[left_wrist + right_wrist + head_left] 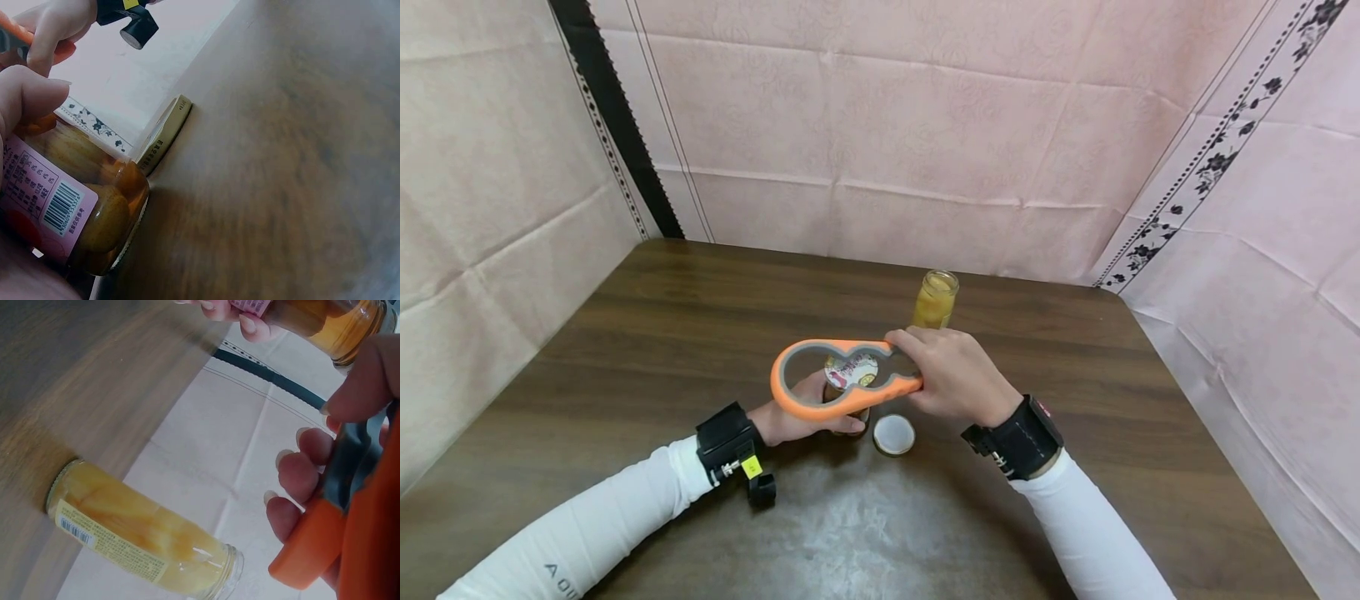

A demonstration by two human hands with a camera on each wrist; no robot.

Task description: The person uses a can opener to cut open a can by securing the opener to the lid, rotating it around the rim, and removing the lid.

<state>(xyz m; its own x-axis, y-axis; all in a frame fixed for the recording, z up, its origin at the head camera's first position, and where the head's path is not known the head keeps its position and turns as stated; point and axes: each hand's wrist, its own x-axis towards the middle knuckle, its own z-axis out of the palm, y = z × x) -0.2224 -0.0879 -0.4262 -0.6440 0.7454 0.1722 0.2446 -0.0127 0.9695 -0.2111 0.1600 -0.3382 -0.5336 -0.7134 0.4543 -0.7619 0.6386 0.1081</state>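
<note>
Curling round one orange-grey opener (809, 410), the fingers of the right hand (961, 375) hold it above one brown jar (103, 228), which the fingers of the left hand (790, 421) grip. On the tabletop (1112, 400), one loose lid (894, 435) lies near this jar; one open yellow jar (934, 302) stands farther.

Left arm (595, 517), white-sleeved, extended inward from lower left; right arm (1097, 533), likewise sleeved, from lower right. Left grip (788, 424) curled firmly, thumb (34, 94) bent. Right grip (957, 371) raised, back uppermost, fingers (297, 475) curled, holding.
</note>
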